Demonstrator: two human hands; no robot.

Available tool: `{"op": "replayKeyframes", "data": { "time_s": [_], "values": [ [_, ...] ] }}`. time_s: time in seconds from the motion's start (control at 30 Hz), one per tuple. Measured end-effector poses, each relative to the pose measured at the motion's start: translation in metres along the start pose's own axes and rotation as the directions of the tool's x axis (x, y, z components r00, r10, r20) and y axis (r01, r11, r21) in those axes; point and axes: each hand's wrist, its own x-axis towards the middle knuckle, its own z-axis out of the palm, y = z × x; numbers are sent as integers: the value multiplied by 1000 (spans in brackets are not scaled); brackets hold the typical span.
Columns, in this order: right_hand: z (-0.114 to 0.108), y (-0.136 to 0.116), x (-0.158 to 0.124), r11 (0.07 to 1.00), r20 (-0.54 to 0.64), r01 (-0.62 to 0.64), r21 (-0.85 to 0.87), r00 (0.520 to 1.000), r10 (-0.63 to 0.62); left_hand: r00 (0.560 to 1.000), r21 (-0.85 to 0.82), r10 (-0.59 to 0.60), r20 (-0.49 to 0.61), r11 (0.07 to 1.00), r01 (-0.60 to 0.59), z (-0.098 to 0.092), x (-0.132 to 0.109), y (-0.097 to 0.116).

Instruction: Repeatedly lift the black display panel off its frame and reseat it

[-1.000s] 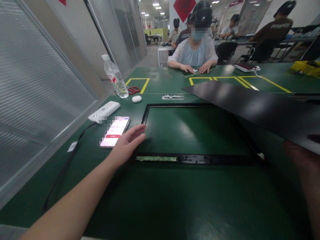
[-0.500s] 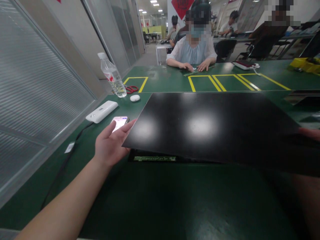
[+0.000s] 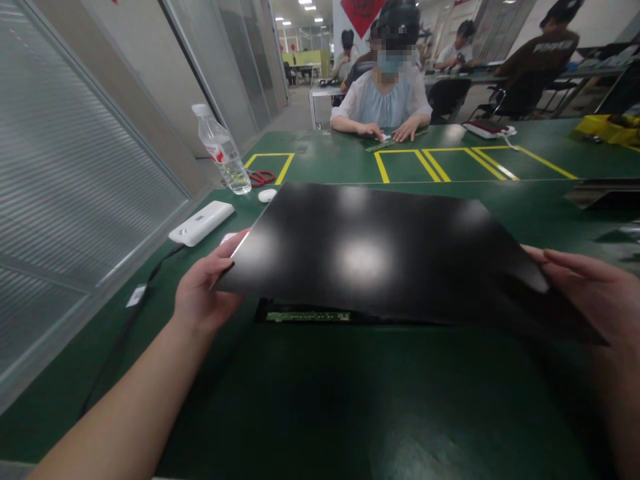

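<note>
Head view, black panel (image 3: 360,253): at the centre, held up over the desk (image 3: 320,400), glossy face up; a sheet this broad and thin probably needs support at both sides.
Left hand (image 3: 205,287): at nine o'clock, partly closed round the panel's left edge, likely to steady it without pressing on the face.
Right hand (image 3: 595,287): at three o'clock, partly closed on the opposite edge, some of it hidden; the opposed grip seems meant to balance the load.
Black strip (image 3: 261,312): at six to seven o'clock, on the desk, partly covered from view, carrying a green circuit board (image 3: 307,317); contact with the panel cannot be told.
White device (image 3: 201,223) and bottle (image 3: 223,150): at ten o'clock, apart from the panel, leaving room for it.
</note>
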Motion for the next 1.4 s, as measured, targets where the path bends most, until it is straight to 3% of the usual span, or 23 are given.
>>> {"op": "replayKeyframes", "data": {
  "time_s": [0.07,0.1,0.23,0.33,0.5,0.67,0.87,1.1,1.4],
  "values": [
    [12,-8,-4,987,106,-157,39,983,152,1000,16,2,-26,1000,-2,2,-2,2],
    [16,-10,-4,984,116,-174,48,979,167,999,21,8,-40,1000,-7,3,-2,3],
    [21,-13,-4,992,76,-89,92,994,82,995,30,49,-85,998,-46,5,-3,4],
    [21,-11,-4,993,127,-41,110,991,27,991,21,80,-103,997,-78,4,-1,4],
    [27,-11,-10,992,191,-56,113,981,34,979,-28,133,-153,990,-139,4,1,6],
    [29,-14,-14,994,156,-41,106,987,24,959,-36,205,-198,976,-216,9,-2,9],
    [27,-16,-16,998,191,-34,44,981,25,968,51,225,-109,974,-221,13,-5,5],
    [24,-12,-13,999,203,-13,35,979,5,987,99,160,16,982,-161,1,-1,-2],
    [21,-9,-12,998,198,-64,22,978,59,992,96,122,34,987,-125,-2,-1,-3]
  ]
}}
